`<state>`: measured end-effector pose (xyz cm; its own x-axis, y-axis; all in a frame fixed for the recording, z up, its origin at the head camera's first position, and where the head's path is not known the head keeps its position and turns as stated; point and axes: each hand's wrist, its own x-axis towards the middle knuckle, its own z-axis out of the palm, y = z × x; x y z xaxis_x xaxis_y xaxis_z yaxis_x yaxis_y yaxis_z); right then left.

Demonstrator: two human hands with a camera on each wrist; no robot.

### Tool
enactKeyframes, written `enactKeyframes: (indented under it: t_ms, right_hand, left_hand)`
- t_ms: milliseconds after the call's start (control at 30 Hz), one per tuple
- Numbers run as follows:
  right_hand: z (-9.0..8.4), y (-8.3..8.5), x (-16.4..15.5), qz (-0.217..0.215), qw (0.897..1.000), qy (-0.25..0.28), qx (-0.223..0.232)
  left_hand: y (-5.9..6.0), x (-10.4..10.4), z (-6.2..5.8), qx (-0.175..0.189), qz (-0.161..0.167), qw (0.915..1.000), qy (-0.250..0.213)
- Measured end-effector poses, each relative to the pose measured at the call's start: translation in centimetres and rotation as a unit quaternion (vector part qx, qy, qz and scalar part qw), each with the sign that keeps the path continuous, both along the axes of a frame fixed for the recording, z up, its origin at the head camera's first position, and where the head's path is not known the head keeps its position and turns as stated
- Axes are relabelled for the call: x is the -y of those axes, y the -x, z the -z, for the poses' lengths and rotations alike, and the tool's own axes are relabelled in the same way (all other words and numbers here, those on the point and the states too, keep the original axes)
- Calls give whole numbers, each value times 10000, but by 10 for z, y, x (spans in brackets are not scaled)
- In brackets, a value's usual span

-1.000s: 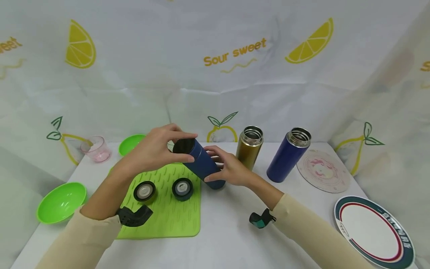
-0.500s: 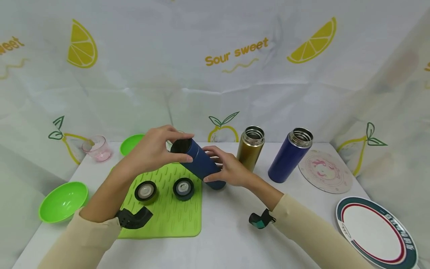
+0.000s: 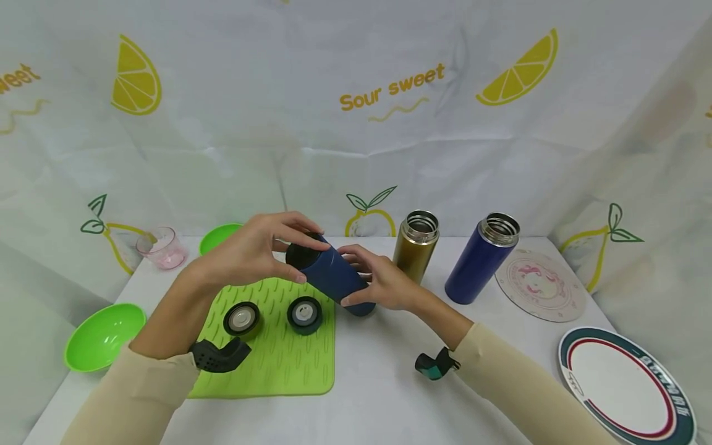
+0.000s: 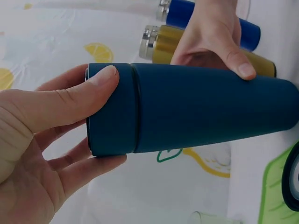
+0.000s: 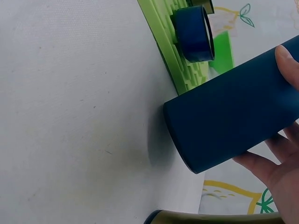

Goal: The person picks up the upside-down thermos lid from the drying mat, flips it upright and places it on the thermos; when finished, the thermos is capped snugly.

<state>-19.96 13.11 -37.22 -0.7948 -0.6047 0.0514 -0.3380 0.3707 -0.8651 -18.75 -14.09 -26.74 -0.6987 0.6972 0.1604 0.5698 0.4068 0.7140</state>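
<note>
A blue thermos (image 3: 334, 275) leans to the left between both hands, its dark top end toward the left. My left hand (image 3: 267, 247) grips the capped end, thumb on one side and fingers on the other; a seam below that lid shows in the left wrist view. Lower on the body, my right hand (image 3: 381, 281) holds it near the base, with thumb and fingers on either side. In the right wrist view the base (image 5: 182, 135) hangs close over the white table. Two lids, one gold-sided (image 3: 241, 318) and one blue (image 3: 305, 315), lie underside up on the green mat (image 3: 278, 371).
Behind the right hand stand an uncapped gold thermos (image 3: 414, 247) and an uncapped dark blue thermos (image 3: 478, 259). A round pink-printed mat (image 3: 536, 284) and a white plate (image 3: 617, 383) lie right. Green bowls (image 3: 105, 337) and a pink glass (image 3: 162, 248) are on the left.
My left hand has shifted its grip on the lid, fingers coming over the near top edge and thumb moving lower and left. The right hand keeps its hold.
</note>
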Motion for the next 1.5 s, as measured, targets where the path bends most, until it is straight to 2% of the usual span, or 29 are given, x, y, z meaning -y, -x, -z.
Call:
enactKeyframes:
  t_ms: [200, 367, 500, 700, 900, 1033, 1167, 1367, 1500]
  right_hand:
    - [2, -1, 0, 21, 9999, 108, 33]
    - [6, -2, -4, 217, 9992, 264, 201]
    - [10, -2, -6, 399, 9974, 522, 305]
    - [18, -2, -1, 495, 9930, 1027, 324]
    - [23, 4, 5, 633, 9889, 1314, 268]
    - [26, 5, 5, 771, 9860, 1413, 430]
    - [27, 3, 3, 942, 9828, 1496, 536]
    - [30, 3, 2, 1118, 9804, 1529, 544]
    - [30, 4, 2, 1154, 9800, 1529, 544]
  left_hand:
    - [1, 0, 8, 90, 8, 9997, -239]
    - [-1, -5, 27, -31, -599, 9968, -535]
    - [-1, -11, 42, 44, -1023, 9921, -730]
    - [-7, -6, 53, 288, -1534, 9853, -693]
    - [-26, 20, 62, 17, -2158, 9747, -574]
    - [-44, 40, 71, -214, -2660, 9617, -626]
    - [-58, 56, 85, -288, -3014, 9506, -689]
    - [-71, 75, 109, 46, -3368, 9398, -579]
    - [-73, 81, 121, 540, -3513, 9332, -526]
